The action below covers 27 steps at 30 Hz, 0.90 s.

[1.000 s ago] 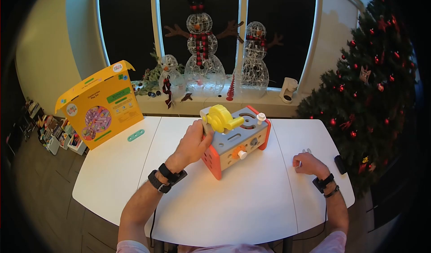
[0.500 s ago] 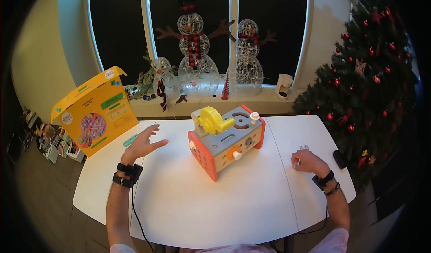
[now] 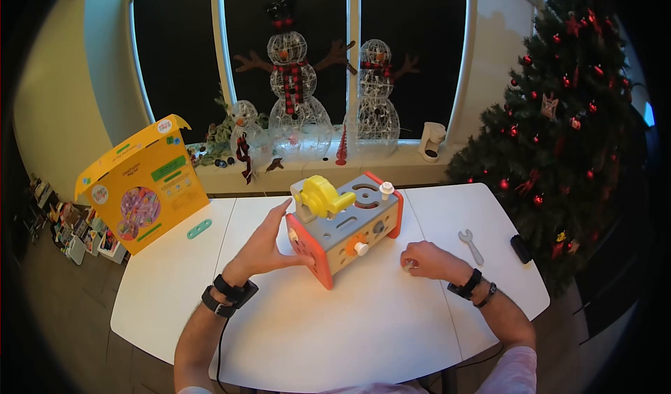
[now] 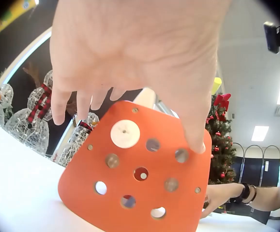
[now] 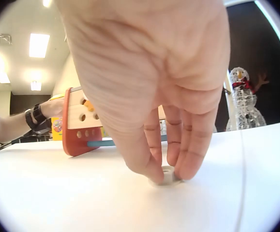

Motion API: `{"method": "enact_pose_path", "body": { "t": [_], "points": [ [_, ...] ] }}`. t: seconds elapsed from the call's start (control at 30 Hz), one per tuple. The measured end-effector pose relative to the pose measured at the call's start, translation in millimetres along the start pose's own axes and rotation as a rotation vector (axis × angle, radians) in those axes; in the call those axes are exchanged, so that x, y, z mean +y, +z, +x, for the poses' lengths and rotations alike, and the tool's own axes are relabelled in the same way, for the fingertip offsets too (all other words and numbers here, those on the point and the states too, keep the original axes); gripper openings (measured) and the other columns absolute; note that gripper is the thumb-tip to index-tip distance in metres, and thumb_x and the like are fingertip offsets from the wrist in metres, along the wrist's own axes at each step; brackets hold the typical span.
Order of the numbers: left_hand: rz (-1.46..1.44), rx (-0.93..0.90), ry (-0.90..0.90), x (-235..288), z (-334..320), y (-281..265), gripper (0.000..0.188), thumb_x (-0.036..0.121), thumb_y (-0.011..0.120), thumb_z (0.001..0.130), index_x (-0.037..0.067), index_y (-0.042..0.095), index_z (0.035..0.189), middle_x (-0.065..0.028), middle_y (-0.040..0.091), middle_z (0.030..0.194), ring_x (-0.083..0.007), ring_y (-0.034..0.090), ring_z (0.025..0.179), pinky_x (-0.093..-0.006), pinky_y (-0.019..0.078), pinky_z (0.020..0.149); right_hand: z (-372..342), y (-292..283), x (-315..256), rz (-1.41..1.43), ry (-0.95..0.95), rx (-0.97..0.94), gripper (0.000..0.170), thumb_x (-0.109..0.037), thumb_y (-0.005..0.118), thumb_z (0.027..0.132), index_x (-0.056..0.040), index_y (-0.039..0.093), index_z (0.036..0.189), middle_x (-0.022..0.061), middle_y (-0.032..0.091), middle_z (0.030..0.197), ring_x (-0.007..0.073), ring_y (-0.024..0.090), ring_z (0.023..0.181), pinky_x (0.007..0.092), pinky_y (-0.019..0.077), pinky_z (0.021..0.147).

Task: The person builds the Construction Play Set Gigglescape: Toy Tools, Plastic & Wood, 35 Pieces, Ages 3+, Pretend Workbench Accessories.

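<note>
A toy workbench [image 3: 349, 230] with red end panels, a grey top and a yellow part [image 3: 321, 197] stands on the table. My left hand [image 3: 262, 251] is spread at its left end panel [image 4: 144, 169], thumb against or close to the panel's edge; contact is unclear. A round white peg head [image 4: 125, 134] shows in that panel. Right of the bench my right hand [image 3: 437, 263] pinches a small pale ring-like piece [image 5: 168, 177] at the tabletop, between thumb and fingers. A grey wrench [image 3: 471, 246] lies farther right.
The yellow box [image 3: 143, 184] stands at the table's back left, with a teal strip [image 3: 199, 228] beside it. A black object [image 3: 520, 249] lies near the right edge. Wire snowmen [image 3: 299, 104] line the sill, and a decorated tree [image 3: 552, 121] is at the right.
My left hand left the bench's top corner, swung left, then returned to its left end. My right hand moved left from the wrench, which now lies uncovered. The view shifted slightly.
</note>
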<state>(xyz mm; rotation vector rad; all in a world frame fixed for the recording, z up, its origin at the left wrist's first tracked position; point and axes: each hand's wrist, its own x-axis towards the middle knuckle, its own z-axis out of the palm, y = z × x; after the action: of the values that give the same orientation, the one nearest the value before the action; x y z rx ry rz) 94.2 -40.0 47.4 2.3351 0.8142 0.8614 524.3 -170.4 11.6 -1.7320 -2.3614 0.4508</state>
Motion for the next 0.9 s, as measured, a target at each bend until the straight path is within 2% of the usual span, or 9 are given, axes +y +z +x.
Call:
{"method": "enact_pose_path", "body": {
  "t": [0.13,0.2,0.27,0.37,0.5,0.57,0.7,0.83,0.9],
  "points": [
    [-0.087,-0.041,-0.033,14,2,11,0.133,0.054,0.107,0.071,0.0,0.036,0.17,-0.0222,0.051,0.165,-0.0362,0.051,0.154,-0.0545,0.0421,0.127,22,11,-38,0.104,-0.137,-0.017,0.007,-0.007,0.07,0.096,-0.0031,0.075,0.1,0.0153,0.073,0.105,0.038,0.074,0.098,0.0457,0.061,0.089],
    [-0.029,0.019,-0.085,17,-3,15,0.129,0.053,0.107,0.07,0.0,0.04,0.167,-0.0207,0.056,0.158,-0.0344,0.054,0.15,-0.0536,0.0456,0.123,30,22,-45,0.108,-0.188,-0.003,0.007,-0.007,0.069,0.099,-0.0025,0.074,0.101,0.0153,0.073,0.106,0.0382,0.073,0.098,0.0452,0.0612,0.089],
    [-0.027,0.021,-0.088,20,-4,17,0.127,0.053,0.107,0.07,0.001,0.041,0.165,-0.02,0.057,0.157,-0.034,0.055,0.149,-0.0528,0.0468,0.122,39,29,-48,0.062,-0.264,-0.001,0.014,-0.009,0.071,0.101,-0.001,0.076,0.111,0.0155,0.075,0.112,0.0364,0.075,0.1,0.0446,0.0614,0.092],
    [-0.003,0.039,-0.072,20,-7,18,0.123,0.054,0.107,0.07,0.002,0.044,0.163,-0.0185,0.057,0.156,-0.0331,0.056,0.146,-0.0507,0.0491,0.119,42,31,-59,0.09,-0.237,-0.018,0.02,-0.009,0.07,0.102,-0.0012,0.077,0.119,0.0155,0.076,0.119,0.0356,0.075,0.109,0.0452,0.0609,0.099],
    [0.017,0.073,-0.083,25,-8,23,0.121,0.054,0.107,0.071,0.002,0.045,0.161,-0.018,0.059,0.151,-0.0326,0.059,0.141,-0.0474,0.0516,0.116,41,41,-61,0.139,-0.298,0.018,0.019,-0.005,0.065,0.101,-0.0002,0.075,0.116,0.016,0.072,0.126,0.039,0.072,0.117,0.0469,0.0603,0.103],
    [0.035,0.082,-0.085,28,-9,24,0.121,0.054,0.107,0.071,0.001,0.046,0.16,-0.0185,0.059,0.149,-0.033,0.06,0.139,-0.0471,0.052,0.115,41,42,-62,0.118,-0.322,0.018,0.023,-0.004,0.065,0.101,0.0007,0.074,0.121,0.016,0.071,0.132,0.0385,0.07,0.123,0.0458,0.0594,0.108],
    [0.076,0.109,-0.065,32,-10,26,0.12,0.054,0.107,0.07,-0.001,0.046,0.159,-0.0204,0.06,0.144,-0.0348,0.063,0.135,-0.0473,0.0528,0.113,38,39,-67,0.116,-0.298,0.007,0.025,-0.005,0.065,0.101,-0.0003,0.075,0.124,0.0154,0.072,0.132,0.0376,0.07,0.124,0.0453,0.059,0.109],
    [0.089,0.115,-0.086,32,-11,27,0.12,0.055,0.106,0.07,0.0,0.046,0.159,-0.0214,0.06,0.145,-0.0356,0.062,0.137,-0.0472,0.0528,0.114,32,27,-72,0.139,-0.307,0.037,0.026,-0.006,0.067,0.102,-0.0007,0.075,0.126,0.0148,0.072,0.133,0.0362,0.071,0.124,0.0446,0.0591,0.109],
    [0.069,0.097,-0.108,32,-11,27,0.127,0.058,0.106,0.069,-0.002,0.044,0.161,-0.0231,0.058,0.147,-0.0372,0.061,0.139,-0.0476,0.052,0.116,30,18,-65,0.164,-0.317,0.062,0.026,-0.007,0.068,0.102,-0.0007,0.075,0.126,0.0149,0.072,0.133,0.036,0.071,0.124,0.0444,0.0592,0.108]
  ]
}}
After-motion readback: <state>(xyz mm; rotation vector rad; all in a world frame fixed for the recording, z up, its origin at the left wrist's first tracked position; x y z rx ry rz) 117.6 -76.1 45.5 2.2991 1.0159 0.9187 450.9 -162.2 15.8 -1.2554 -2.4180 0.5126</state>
